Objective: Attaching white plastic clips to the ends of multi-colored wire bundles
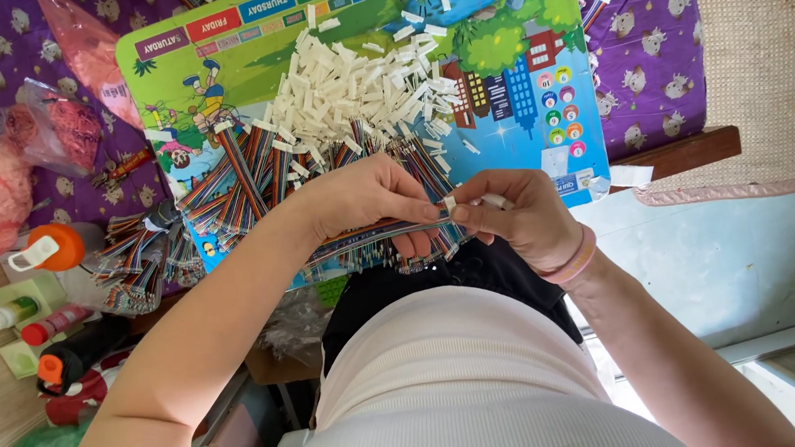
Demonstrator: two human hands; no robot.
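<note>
Right hand [525, 218] fingers [472, 210] pinch a small white connector housing [450, 203] at its sides. Left hand [367, 197] fingers [416, 214] press together on a flat multicoloured ribbon cable [361, 239], gripping close to the free end, just beside the housing. Cable looks light, floppy and thin; best held near the tip so it stays straight. Housing looks tiny, rigid, easy to drop; hold by the flat faces. Beyond the hands: pile of white housings [350, 95] and heap of ribbon cables [242, 174] on a colourful picture board [514, 16], purple patterned cloth [648, 43] beneath. Bottles [50, 251] sit off to the left.
</note>
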